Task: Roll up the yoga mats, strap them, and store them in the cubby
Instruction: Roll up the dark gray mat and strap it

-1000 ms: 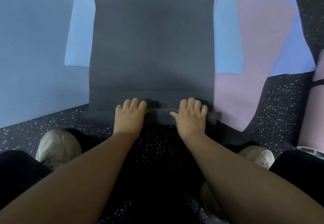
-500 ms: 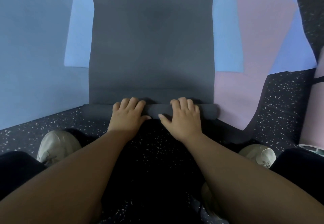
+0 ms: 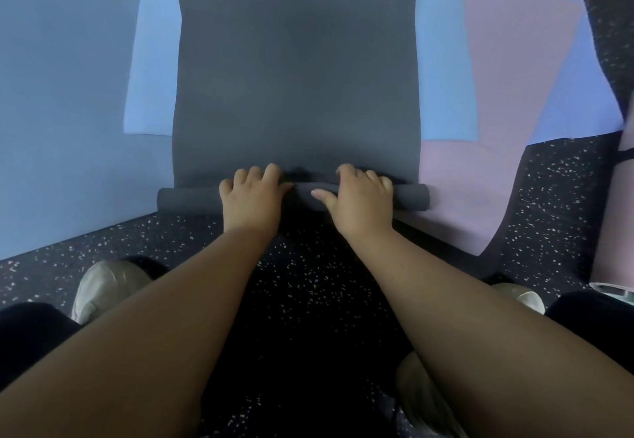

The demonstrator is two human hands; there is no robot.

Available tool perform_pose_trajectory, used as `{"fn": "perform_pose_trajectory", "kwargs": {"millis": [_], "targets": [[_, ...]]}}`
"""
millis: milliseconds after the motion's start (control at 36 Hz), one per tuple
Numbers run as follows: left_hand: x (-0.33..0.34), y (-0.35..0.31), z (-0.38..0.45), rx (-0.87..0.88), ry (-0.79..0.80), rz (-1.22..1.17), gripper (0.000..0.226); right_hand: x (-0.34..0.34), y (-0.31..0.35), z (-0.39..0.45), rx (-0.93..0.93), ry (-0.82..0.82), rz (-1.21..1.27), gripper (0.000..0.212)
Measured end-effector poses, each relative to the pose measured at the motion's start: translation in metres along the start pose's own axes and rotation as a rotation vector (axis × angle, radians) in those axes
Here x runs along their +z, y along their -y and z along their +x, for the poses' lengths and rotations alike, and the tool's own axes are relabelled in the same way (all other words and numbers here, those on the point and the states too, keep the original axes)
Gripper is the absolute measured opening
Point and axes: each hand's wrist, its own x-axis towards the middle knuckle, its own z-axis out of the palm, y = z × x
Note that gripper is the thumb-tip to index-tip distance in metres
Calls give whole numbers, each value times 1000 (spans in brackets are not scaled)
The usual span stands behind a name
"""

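I see both forearms bare, no sleeves, watch or rings on the left hand (image 3: 250, 197) or right hand (image 3: 360, 201). Dark trousers (image 3: 31, 338) cover the knees at lower left and right. Pale beige sneakers (image 3: 103, 286) show beside them.

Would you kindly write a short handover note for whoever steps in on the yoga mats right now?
Left hand and right hand: both curled over the rolled near end of the dark grey foam yoga mat, near the roll's middle.
Where: that mat lies mostly flat over the light blue mat and pink mat on the speckled floor. A rolled pink mat with a black strap lies at the right edge.
Done: only the first turns of the grey roll.
Left: finish rolling, strap it, roll the others, store all. No cubby in view.
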Motion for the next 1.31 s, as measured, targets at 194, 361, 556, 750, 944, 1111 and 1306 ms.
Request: {"fn": "perform_pose_trajectory", "kwargs": {"millis": [194,361,556,750,944,1111,1306], "targets": [[16,12,-17,194,-204,-92,36,5,3,7,67,9,-52,49],[20,9,-26,137,42,21,63,6,8,8,98,-48,-34,49],[9,9,-2,131,171,76,67,19,10,-6,7,-414,22,32],[3,11,7,158,192,12,69,22,1,-11,-114,-270,15,63],[9,16,2,202,33,-19,66,19,-4,0,-144,-258,16,61],[5,10,7,106,-28,-65,57,16,-11,4,-156,-277,104,50],[0,18,9,196,-149,-64,48,13,-7,6,-153,-337,125,39]]}}
